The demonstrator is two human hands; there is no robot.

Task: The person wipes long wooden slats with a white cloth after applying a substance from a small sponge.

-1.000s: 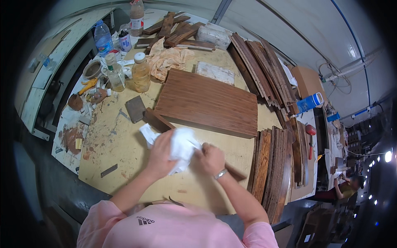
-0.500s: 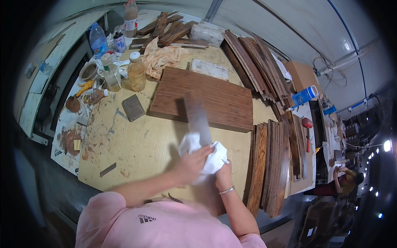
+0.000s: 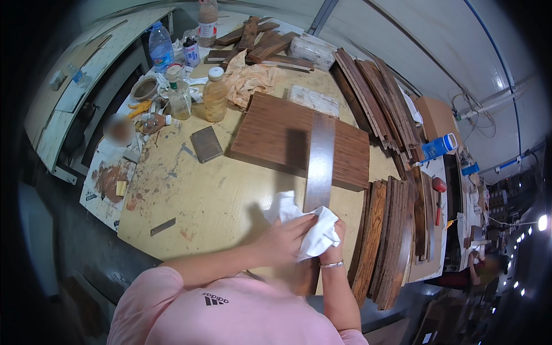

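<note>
With my left hand (image 3: 286, 240) curled over a crumpled white cloth (image 3: 322, 236) and my right hand (image 3: 336, 240), partly hidden, closed around its edge, a long, straight, dark-brown wooden slat (image 3: 320, 164), glossy with pale glare, extends over the brown slab (image 3: 270, 133).

1. Hands at work: 2, being 1 left hand (image 3: 286, 237) and 1 right hand (image 3: 335, 247).
2. White cloth (image 3: 319, 231): 1.
3. Long plank (image 3: 320, 164) at the hands: 1.
4. Wide brown block (image 3: 270, 132): 1.
5. Small dark slab (image 3: 206, 144): 1.
6. Bottles and jars, table's left side: at least 6, including 1 white-capped jar (image 3: 215, 98) and 1 blue-tinted bottle (image 3: 160, 49).
7. Peach cloth (image 3: 248, 81): 1.
8. White wrapped packages (image 3: 313, 101): 2.
9. Plank stacks (image 3: 382, 241), right side: at least 2; individual boards overlap, count not determinable.
10. Red-headed mallet (image 3: 439, 185): 1.
11. Metal strip (image 3: 163, 226): 1.
12. Bracelet (image 3: 332, 264): 1.
13. Background person (image 3: 486, 271): 1.
</note>
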